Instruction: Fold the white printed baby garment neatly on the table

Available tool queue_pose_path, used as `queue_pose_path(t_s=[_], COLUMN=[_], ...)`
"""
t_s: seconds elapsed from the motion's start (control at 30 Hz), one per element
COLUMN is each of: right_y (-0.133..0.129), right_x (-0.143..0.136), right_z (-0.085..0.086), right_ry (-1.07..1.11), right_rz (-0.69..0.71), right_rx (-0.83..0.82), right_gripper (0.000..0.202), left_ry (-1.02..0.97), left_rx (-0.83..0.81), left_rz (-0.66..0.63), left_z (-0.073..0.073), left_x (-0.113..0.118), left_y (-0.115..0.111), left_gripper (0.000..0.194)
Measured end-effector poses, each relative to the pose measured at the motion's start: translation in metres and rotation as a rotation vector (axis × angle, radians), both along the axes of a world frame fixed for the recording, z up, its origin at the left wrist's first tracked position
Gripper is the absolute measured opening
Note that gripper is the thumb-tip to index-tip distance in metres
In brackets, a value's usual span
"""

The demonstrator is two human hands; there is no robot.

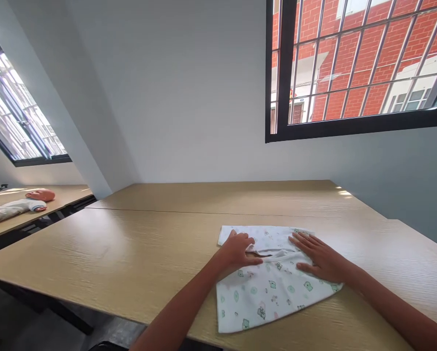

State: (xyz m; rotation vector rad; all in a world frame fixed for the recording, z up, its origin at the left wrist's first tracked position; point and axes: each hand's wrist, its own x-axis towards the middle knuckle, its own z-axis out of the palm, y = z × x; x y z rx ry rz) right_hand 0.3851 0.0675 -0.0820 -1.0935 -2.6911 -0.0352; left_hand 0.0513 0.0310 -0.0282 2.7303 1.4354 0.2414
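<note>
A white cloth garment (273, 287) printed with small green and grey figures lies on the wooden table (148, 253), near its front edge. It is folded, with a gap between its upper and lower parts. My left hand (238, 251) rests on the garment's left side by the gap, fingers bent and apart, thumb pointing right. On the right side, my right hand (317, 256) lies flat on the cloth with its fingers stretched toward the upper left and the thumb apart.
A doll (41, 195) in white clothing lies on another table (70, 194) at the far left. Behind the tables stands a pale wall with a barred window (350, 63) at the upper right and another (24, 117) at the left.
</note>
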Motion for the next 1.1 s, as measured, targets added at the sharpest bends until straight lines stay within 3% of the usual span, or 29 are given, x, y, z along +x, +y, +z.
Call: queue_pose_path(t_s=[0.13, 0.23, 0.43, 0.53, 0.7, 0.87, 0.97, 1.1], right_y=[0.009, 0.012, 0.016, 0.010, -0.013, -0.027, -0.024, -0.016], right_x=[0.019, 0.029, 0.035, 0.030, 0.007, -0.014, -0.014, -0.007], right_z=[0.007, 0.014, 0.017, 0.019, 0.027, 0.020, 0.014, 0.010], right_ry=[-0.014, -0.030, -0.003, -0.003, 0.011, 0.033, 0.026, 0.028], right_rz=[0.034, 0.026, -0.010, 0.002, 0.052, 0.126, 0.109, 0.075], right_rx=[-0.026, -0.070, -0.077, -0.027, -0.020, -0.134, -0.146, -0.119], right_gripper=[0.076, 0.080, 0.081, 0.079, 0.076, 0.081, 0.084, 0.084], left_ry=[-0.035, -0.020, -0.018, -0.012, -0.049, -0.066, -0.045, 0.007], left_rx=[-0.141, -0.285, -0.356, -0.327, -0.165, -0.196, -0.194, -0.228], left_rz=[-0.121, -0.103, 0.119, 0.151, -0.001, -0.238, -0.248, -0.191], left_z=[-0.008, -0.010, 0.001, 0.002, -0.003, -0.012, -0.016, -0.017], left_x=[-0.009, -0.015, -0.032, -0.038, -0.022, 0.015, 0.020, 0.004], left_y=[0.002, 0.006, 0.011, 0.013, 0.004, -0.019, -0.021, -0.009], left_gripper=[0.099, 0.115, 0.112, 0.111, 0.105, 0.102, 0.104, 0.107])
